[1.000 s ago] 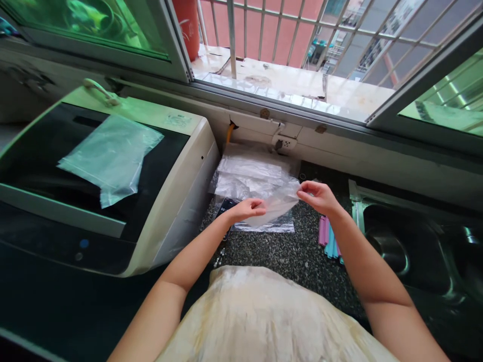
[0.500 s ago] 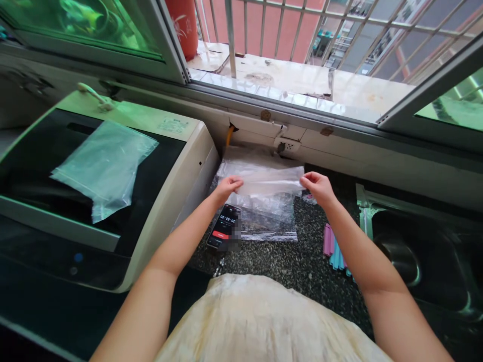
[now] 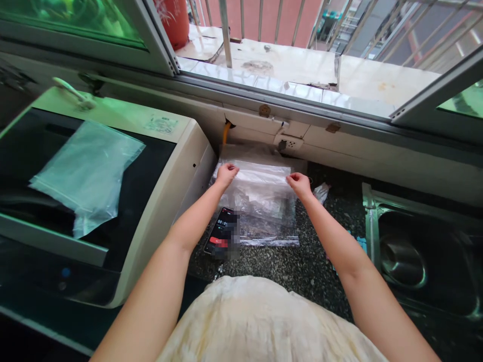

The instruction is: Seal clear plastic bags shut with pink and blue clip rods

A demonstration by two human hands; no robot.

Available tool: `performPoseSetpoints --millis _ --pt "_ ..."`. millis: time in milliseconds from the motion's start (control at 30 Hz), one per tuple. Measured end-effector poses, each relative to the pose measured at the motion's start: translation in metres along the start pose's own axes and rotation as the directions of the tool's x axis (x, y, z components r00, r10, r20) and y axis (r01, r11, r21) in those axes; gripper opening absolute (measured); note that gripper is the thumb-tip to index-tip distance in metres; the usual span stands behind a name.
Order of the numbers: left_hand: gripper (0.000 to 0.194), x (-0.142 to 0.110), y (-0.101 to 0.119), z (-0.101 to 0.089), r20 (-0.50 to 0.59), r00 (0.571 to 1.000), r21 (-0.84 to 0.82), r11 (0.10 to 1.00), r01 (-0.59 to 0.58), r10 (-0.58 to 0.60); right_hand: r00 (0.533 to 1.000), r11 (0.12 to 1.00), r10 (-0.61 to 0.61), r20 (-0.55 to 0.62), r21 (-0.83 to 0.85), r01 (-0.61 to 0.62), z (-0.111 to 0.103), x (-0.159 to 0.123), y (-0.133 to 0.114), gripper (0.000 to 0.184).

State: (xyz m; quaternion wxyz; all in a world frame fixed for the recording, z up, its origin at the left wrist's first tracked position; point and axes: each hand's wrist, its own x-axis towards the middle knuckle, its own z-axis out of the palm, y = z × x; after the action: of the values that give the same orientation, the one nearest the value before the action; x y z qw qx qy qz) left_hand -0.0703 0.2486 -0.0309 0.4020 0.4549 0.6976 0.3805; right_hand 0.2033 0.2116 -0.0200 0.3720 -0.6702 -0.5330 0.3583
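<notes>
A clear plastic bag (image 3: 260, 177) is stretched between my two hands over the dark speckled counter. My left hand (image 3: 227, 174) pinches its left side, and my right hand (image 3: 299, 184) pinches the right side. Beneath it, more clear plastic bags (image 3: 267, 234) lie flat on the counter, overlapping so that I cannot tell how many there are. A phone (image 3: 220, 234) with a running timer lies just below my left hand, touching or overlapping the left edge of the bags. A crumpled bit of clear plastic (image 3: 322, 192) sits right of my right hand.
To the left stands a washing machine (image 3: 196, 166) with clear zip bags (image 3: 92, 171) on its dark lid. A metal sink (image 3: 372, 221) is at the right. Blue strips (image 3: 361, 243) are partly hidden behind my right forearm. A socket (image 3: 290, 142) is on the back wall.
Both hands have moved slightly away from me and to the left, with the bag held between them. My right forearm now covers most of the pink and blue strips.
</notes>
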Motion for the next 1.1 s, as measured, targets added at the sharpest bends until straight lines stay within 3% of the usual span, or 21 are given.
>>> performPoseSetpoints --millis 400,833,1100 --pt "0.01 -0.003 -0.002 -0.001 0.005 1.0 0.377 0.926 0.005 -0.008 0.999 0.945 0.052 0.011 -0.325 -0.045 0.011 0.007 0.022 0.019" --pt "0.013 -0.004 -0.007 -0.001 0.005 1.0 0.43 0.903 0.013 -0.017 0.999 0.947 0.053 0.012 -0.318 -0.046 0.01 0.006 0.028 0.016" --pt "0.016 -0.004 0.0 -0.009 -0.005 1.0 0.473 0.881 0.028 -0.029 0.999 0.951 0.046 -0.022 -0.305 -0.05 -0.006 0.005 0.026 0.016"
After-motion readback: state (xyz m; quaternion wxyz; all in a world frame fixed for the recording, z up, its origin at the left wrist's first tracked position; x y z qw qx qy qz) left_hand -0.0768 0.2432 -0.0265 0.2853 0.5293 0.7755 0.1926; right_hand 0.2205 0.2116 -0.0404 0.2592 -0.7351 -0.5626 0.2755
